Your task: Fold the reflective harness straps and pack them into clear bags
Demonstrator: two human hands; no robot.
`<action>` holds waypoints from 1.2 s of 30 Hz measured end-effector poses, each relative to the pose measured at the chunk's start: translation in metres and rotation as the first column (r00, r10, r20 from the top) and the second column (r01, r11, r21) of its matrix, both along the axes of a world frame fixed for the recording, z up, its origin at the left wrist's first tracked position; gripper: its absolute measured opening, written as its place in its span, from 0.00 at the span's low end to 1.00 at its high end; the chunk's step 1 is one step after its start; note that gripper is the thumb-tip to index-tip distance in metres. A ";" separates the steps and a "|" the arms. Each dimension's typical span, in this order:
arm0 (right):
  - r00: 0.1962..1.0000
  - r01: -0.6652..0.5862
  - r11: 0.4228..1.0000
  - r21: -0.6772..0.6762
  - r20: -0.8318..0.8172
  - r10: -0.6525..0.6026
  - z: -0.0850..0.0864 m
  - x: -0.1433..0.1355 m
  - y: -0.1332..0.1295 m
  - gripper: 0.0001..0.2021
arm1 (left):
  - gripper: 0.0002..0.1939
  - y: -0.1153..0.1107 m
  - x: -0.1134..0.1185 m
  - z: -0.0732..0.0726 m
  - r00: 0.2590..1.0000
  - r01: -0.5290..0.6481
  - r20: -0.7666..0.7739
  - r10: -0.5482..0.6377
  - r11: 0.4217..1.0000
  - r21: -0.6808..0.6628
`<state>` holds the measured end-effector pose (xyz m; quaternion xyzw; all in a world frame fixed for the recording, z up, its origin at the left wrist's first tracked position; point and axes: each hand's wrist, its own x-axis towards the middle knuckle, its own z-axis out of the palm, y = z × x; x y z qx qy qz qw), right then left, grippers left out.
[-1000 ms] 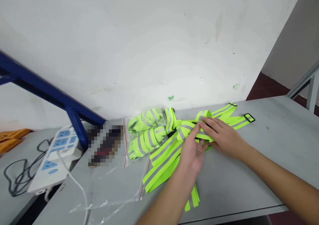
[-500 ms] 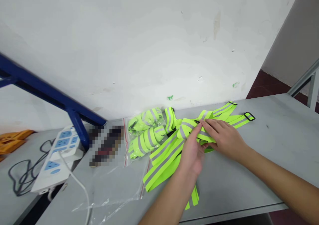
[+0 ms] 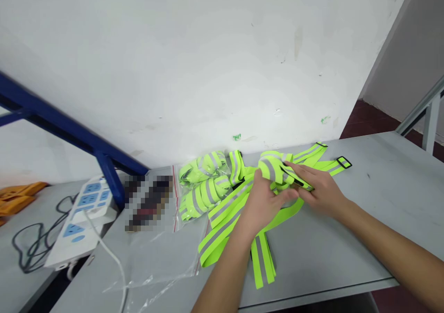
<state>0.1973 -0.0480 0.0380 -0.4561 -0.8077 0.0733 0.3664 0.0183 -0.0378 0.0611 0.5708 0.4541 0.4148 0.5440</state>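
Observation:
Between my two hands is a bundled neon-yellow reflective strap (image 3: 274,168) with grey stripes. My right hand (image 3: 321,188) grips its right side, around a flat folded length with a dark edge. My left hand (image 3: 265,204) is closed at the bundle's near left, fingers partly hidden behind it. Loose straps (image 3: 227,227) of the same kind spread over the table beneath and left of my hands. One tail (image 3: 262,260) hangs toward the front edge. A black buckle (image 3: 344,162) ends a strap at the right. Two rolled straps (image 3: 204,196) lie in clear bags to the left.
An open clear zip bag (image 3: 166,257) lies on the grey table (image 3: 347,239), left of the straps. Further left are a white power strip (image 3: 83,220) with cables, a blue metal frame (image 3: 69,132) and an orange object (image 3: 21,197). The white wall (image 3: 208,72) stands behind.
The bundle has turned and lifted slightly in my hands. My left hand has shifted left and its thumb now points right; my right hand has moved a little right.

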 end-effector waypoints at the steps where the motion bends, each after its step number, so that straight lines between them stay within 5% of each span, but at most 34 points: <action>1: 0.997 -0.013 0.998 -0.053 -0.075 0.009 0.003 0.000 -0.001 0.22 | 0.16 0.002 -0.003 -0.003 0.999 0.010 -0.034 -0.006 0.993 0.114; 4: 0.972 -0.052 0.975 -0.215 -0.234 0.000 0.010 -0.001 -0.004 0.13 | 0.16 0.006 -0.004 -0.012 0.994 -0.041 -0.081 0.076 0.929 0.368; 6: 0.954 -0.097 0.947 -0.305 -0.299 0.001 0.013 0.000 -0.005 0.09 | 0.18 0.007 0.000 -0.016 0.990 -0.128 0.001 0.139 0.907 0.402; 12: 0.880 -0.295 0.817 -0.496 -0.473 0.031 0.013 0.004 -0.004 0.11 | 0.20 0.009 0.015 -0.007 0.889 -0.289 0.384 0.250 0.956 0.046; 17: 0.809 -0.430 0.703 -0.566 -0.588 0.021 0.013 0.005 -0.003 0.14 | 0.31 0.017 0.011 -0.001 0.908 -0.089 0.397 0.137 0.987 -0.137; 20: 0.804 -0.400 0.732 -0.551 -0.594 -0.007 0.011 0.007 -0.001 0.19 | 0.23 0.019 0.006 0.000 0.955 0.007 0.293 0.034 0.991 -0.137; 23: 0.813 -0.354 0.780 -0.516 -0.581 -0.016 0.010 0.012 0.003 0.21 | 0.20 0.015 0.005 0.000 0.995 -0.018 0.099 0.025 0.997 -0.077; 29: 0.881 -0.243 0.834 -0.495 -0.472 -0.023 0.016 0.020 0.009 0.16 | 0.28 0.008 0.012 -0.008 0.996 0.051 -0.076 -0.044 0.994 0.098; 36: 0.893 -0.246 0.814 -0.526 -0.450 -0.020 0.025 0.022 0.008 0.13 | 0.33 0.010 0.014 -0.020 0.985 0.129 -0.122 -0.123 0.991 0.041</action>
